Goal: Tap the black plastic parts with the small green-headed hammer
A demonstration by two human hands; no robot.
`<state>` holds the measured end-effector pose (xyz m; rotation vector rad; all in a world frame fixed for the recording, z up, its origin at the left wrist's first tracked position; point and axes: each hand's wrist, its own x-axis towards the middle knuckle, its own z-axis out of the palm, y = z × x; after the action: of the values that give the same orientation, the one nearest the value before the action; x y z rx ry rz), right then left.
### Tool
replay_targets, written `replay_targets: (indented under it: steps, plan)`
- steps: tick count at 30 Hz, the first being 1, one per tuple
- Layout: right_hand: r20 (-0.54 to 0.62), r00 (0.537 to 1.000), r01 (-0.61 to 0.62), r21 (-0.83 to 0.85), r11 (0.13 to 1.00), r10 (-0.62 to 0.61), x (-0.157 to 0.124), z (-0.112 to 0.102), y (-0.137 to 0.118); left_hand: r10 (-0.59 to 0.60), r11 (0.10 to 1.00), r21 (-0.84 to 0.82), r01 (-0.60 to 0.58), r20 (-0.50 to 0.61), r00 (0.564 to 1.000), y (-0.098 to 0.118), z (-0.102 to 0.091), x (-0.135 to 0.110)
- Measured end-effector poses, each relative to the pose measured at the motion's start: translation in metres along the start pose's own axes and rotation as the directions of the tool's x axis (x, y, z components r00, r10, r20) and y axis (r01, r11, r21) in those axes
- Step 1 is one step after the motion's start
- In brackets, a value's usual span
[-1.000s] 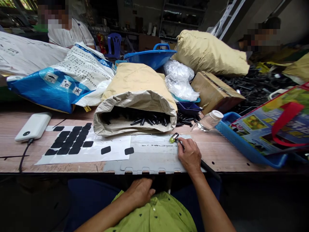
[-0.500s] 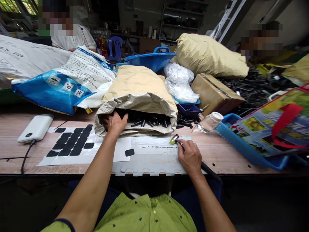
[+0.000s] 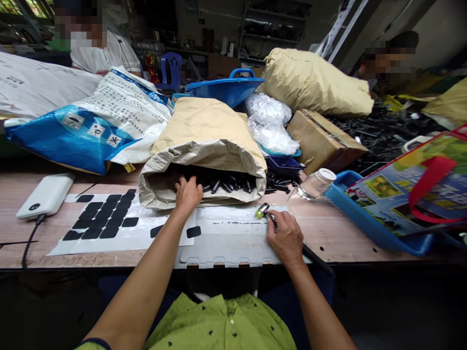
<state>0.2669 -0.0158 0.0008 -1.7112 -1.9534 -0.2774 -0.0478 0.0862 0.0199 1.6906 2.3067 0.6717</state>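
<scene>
A tan paper sack [image 3: 204,141] lies on its side on the wooden table [image 3: 346,233], its mouth facing me and full of black rod-like parts [image 3: 228,185]. My left hand [image 3: 188,193] reaches into the sack's mouth, fingers curled among the parts; what it grips is hidden. My right hand [image 3: 286,238] rests on a grey plastic sheet [image 3: 226,243] and is closed round a small hammer [image 3: 263,210] with a yellow-green and metal head. A white sheet with several black pads [image 3: 104,218] lies to the left.
A white power bank [image 3: 44,195] with a cable sits at the left. A clear bottle [image 3: 315,183], a blue tray [image 3: 368,223] with a printed bag [image 3: 419,189], a cardboard box [image 3: 323,141], sacks and a blue basin [image 3: 226,87] crowd the back. Two other people sit behind.
My left hand rose from my lap, reached to the sack's left edge, then shifted right into its mouth among the black parts. My right hand kept still on the hammer.
</scene>
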Motion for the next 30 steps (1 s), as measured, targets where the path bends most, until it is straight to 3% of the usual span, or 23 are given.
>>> replay_targets:
  steps: [4, 10, 16, 18, 20, 22, 26, 30]
  plan:
    - [0.007, 1.000, -0.004, -0.008, 1.000, 0.004, -0.001, 0.001, 0.001, 0.119, 0.990, -0.080, -0.119, -0.008, 0.993, 0.006, -0.003, -0.014]
    - [0.009, 1.000, -0.004, -0.003, 1.000, 0.004, -0.002, 0.002, 0.003, 0.079, 0.990, -0.107, -0.090, -0.098, 0.992, -0.002, -0.021, -0.017]
    - [0.001, 1.000, 0.000, 0.005, 1.000, 0.000, -0.001, 0.000, 0.002, 0.119, 0.922, -0.321, -0.217, -0.297, 0.947, -0.002, -0.036, -0.043]
    - [0.010, 1.000, -0.006, 0.005, 1.000, 0.006, -0.001, -0.001, 0.001, 0.162, 0.836, -0.479, -0.269, -0.252, 0.954, 0.008, -0.037, -0.062]
    - [0.015, 1.000, -0.009, 0.004, 1.000, 0.009, -0.001, -0.001, 0.001, 0.249, 0.736, -0.619, -0.275, -0.130, 0.960, 0.020, -0.031, -0.083]
    - [0.012, 1.000, -0.008, 0.002, 1.000, 0.008, -0.001, 0.000, 0.002, 0.354, 0.687, -0.675, -0.270, -0.014, 0.935, 0.030, -0.020, -0.102]
    - [0.003, 1.000, -0.005, 0.005, 1.000, 0.005, -0.002, 0.001, 0.003, 0.490, 0.726, -0.609, -0.320, 0.132, 0.862, 0.034, 0.006, -0.121]
    - [0.006, 1.000, -0.009, 0.007, 1.000, 0.009, -0.003, 0.001, 0.003, 0.566, 0.748, -0.521, -0.412, 0.174, 0.806, 0.026, 0.015, -0.120]
